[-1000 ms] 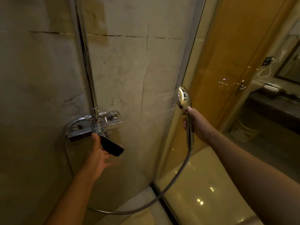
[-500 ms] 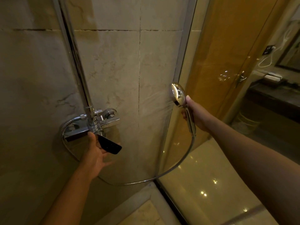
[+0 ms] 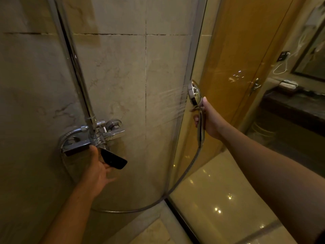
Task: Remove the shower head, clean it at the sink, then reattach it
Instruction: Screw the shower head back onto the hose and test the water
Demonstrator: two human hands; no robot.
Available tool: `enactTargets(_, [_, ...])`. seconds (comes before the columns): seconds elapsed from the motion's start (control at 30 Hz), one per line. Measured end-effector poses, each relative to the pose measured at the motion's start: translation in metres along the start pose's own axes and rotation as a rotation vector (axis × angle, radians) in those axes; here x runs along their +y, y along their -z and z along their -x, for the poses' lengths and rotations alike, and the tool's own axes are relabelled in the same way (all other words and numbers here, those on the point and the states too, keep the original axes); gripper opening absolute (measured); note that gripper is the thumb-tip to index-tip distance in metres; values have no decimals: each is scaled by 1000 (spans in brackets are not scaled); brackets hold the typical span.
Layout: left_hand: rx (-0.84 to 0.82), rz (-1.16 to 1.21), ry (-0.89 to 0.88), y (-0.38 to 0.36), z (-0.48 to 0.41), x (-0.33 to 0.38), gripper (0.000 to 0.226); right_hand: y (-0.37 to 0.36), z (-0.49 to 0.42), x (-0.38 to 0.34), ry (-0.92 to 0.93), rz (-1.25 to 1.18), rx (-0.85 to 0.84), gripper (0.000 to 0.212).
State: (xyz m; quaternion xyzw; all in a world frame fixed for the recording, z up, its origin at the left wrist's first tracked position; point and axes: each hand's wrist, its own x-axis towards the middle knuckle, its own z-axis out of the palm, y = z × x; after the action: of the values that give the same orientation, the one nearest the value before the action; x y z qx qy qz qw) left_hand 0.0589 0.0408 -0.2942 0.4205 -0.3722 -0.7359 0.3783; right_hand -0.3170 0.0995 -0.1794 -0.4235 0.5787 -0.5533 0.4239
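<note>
A chrome shower head (image 3: 194,93) is off the wall, held upright by its handle in my right hand (image 3: 210,120). Thin streams of water spray from its face leftward onto the tiled wall. Its metal hose (image 3: 182,176) loops down near the floor and back up to the chrome mixer valve (image 3: 98,133) on the wall. My left hand (image 3: 99,169) is under the valve, fingers on its dark lever (image 3: 113,158), thumb against the valve body.
A chrome riser pipe (image 3: 77,67) runs up the wall from the valve. A glass shower panel (image 3: 198,50) stands at my right. Beyond it are a wooden door (image 3: 242,59), glossy floor tiles (image 3: 219,191) and a dark vanity counter (image 3: 295,106).
Water now sprays from the shower head toward the wall. My right hand has tilted the head slightly; my left hand stays on the lever.
</note>
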Motion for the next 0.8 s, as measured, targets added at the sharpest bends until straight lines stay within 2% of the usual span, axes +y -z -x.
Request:
enactTargets(0.3, [-24, 3, 30, 5, -4, -2, 103, -4, -3, -1, 21, 6, 23, 46])
enactTargets(0.47, [-27, 27, 9, 7, -7, -4, 98, 0, -5, -1, 7, 33, 50, 53])
enactTargets(0.8, [-34, 89, -27, 10, -10, -6, 92, -2, -2, -6, 33, 37, 69, 50])
